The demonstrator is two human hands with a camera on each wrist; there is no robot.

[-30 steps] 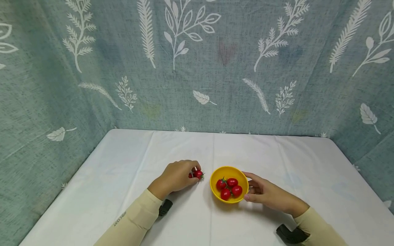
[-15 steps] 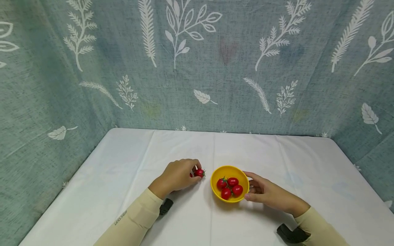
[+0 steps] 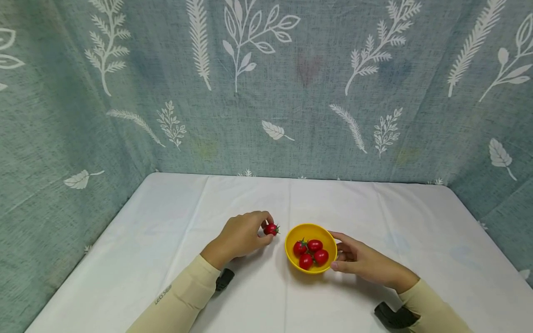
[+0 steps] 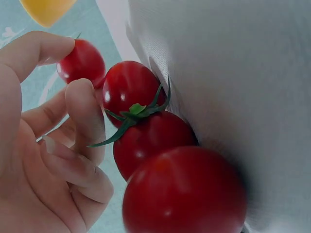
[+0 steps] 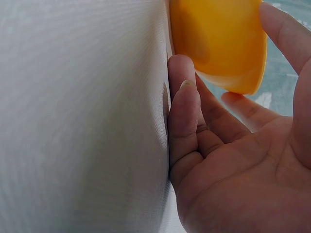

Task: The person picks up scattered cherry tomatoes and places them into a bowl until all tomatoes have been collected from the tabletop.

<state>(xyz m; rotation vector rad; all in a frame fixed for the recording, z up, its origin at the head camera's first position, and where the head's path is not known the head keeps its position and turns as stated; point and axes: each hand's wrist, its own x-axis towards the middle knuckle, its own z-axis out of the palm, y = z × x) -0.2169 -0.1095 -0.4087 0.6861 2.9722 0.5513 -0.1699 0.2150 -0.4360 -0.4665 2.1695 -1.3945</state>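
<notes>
My left hand (image 3: 243, 236) pinches a cherry tomato (image 3: 271, 229) between thumb and finger, just left of a yellow bowl (image 3: 309, 231). In the left wrist view, three more cherry tomatoes (image 4: 184, 191) lie on the table close under that hand; the head view hides them. Several cherry tomatoes (image 3: 306, 262), some with green stems, sit inside the bowl. At the bowl's right side, my right hand (image 3: 366, 266) rests with thumb and forefinger spread along the rim. The right wrist view shows fingertips (image 5: 182, 68) against the bowl's outer wall, the lower fingers loosely bent on the table.
A white cloth (image 3: 175, 199) covers the table. Blue-green curtains (image 3: 266, 152) with white leaf prints stand behind and at both sides. Each wrist carries a black camera mount (image 3: 395, 317).
My left hand has moved slightly away from me and to the right with the pinched tomato. A bit of red seen beside it earlier is now hidden. The right hand and bowl stay put.
</notes>
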